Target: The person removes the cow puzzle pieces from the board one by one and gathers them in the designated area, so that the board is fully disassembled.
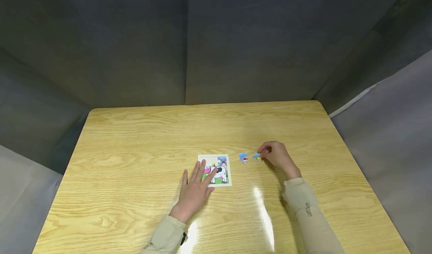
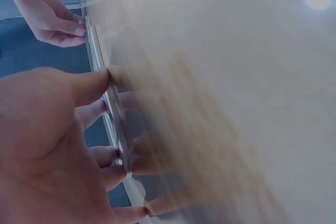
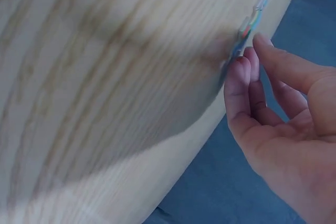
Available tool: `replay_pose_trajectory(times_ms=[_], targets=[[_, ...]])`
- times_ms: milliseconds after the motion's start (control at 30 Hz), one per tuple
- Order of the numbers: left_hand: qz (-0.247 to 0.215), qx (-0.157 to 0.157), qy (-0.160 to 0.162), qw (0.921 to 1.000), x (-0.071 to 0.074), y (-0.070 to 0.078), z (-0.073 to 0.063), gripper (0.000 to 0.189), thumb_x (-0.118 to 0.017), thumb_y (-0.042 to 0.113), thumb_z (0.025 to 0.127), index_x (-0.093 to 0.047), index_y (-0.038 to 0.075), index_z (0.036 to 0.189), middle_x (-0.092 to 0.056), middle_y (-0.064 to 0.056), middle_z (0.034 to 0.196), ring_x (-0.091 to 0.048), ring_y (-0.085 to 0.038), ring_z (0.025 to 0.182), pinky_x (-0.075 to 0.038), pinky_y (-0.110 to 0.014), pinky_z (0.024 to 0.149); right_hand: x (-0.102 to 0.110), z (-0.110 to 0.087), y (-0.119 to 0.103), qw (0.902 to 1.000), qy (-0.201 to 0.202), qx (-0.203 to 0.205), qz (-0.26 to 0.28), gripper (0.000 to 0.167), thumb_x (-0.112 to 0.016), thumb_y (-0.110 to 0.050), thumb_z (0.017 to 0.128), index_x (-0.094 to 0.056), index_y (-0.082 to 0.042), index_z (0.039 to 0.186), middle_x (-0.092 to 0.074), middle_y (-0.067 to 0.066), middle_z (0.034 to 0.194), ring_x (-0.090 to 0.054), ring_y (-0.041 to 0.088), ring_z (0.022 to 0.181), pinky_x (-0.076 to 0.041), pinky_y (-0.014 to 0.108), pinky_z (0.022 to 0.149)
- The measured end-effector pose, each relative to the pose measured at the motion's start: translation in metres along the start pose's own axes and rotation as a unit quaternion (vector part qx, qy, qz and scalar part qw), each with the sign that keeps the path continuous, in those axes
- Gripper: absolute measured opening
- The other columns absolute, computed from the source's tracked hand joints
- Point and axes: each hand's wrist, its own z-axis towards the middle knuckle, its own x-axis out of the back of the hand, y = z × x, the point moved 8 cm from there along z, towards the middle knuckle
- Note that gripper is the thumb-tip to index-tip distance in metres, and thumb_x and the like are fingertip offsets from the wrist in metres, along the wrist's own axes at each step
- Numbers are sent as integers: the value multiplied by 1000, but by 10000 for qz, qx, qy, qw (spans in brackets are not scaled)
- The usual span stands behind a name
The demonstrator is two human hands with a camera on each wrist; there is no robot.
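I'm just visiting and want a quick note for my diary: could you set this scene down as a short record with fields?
Surface: wood-grain table
Puzzle: white-framed puzzle board with a cow picture, blank towards its upper left in the head view
Left hand: left hand rests on the board, fingers spread
Right hand: right hand at loose pieces; grip unclear
Between: another piece on the table
Backdrop: dark panels
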Motion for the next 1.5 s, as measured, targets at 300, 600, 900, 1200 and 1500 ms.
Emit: replay_pose_trajectory(times_ms=[300,600,900,1200,1500], targets=[[41,38,-84,9999,2,-2,-2,57,-55,35,100,-37,24,153,-16,-18,161,-15,-35,147,-15,-65,112,-7,-4,-35,9973,351,444,464,8,-69,3,88,-72,1,95,-71,12,89,-66,24,77,-54,26,67],[8,-37,-7,10000,7,1,0,60,-59,32,98,-37,22,153,-17,-18,161,-16,-36,147,-14,-66,111,-43,1,-82,9958,354,521,664,4,-69,1,88,-73,1,88,-71,9,83,-66,19,73,-55,30,67],[158,-168,-192,9996,0,16,8,58,-56,37,99,-38,25,152,-16,-17,161,-16,-34,147,-15,-65,112,-72,12,-101,9965,218,530,615,5,-69,1,89,-74,0,88,-70,9,83,-65,19,74,-55,32,71],[335,-123,-229,9991,-9,26,12,59,-54,43,98,-38,23,152,-15,-17,162,-15,-34,147,-16,-61,114,-72,13,-102,9976,390,460,328,5,-70,3,86,-74,-1,85,-70,8,81,-65,19,74,-56,32,72],[512,-103,-307,9982,-10,26,15,61,-52,45,99,-36,25,153,-16,-16,162,-16,-32,148,-16,-59,115,-71,15,-104,9980,477,420,36,7,-71,3,83,-74,-3,83,-69,3,77,-63,17,72,-55,33,71]])
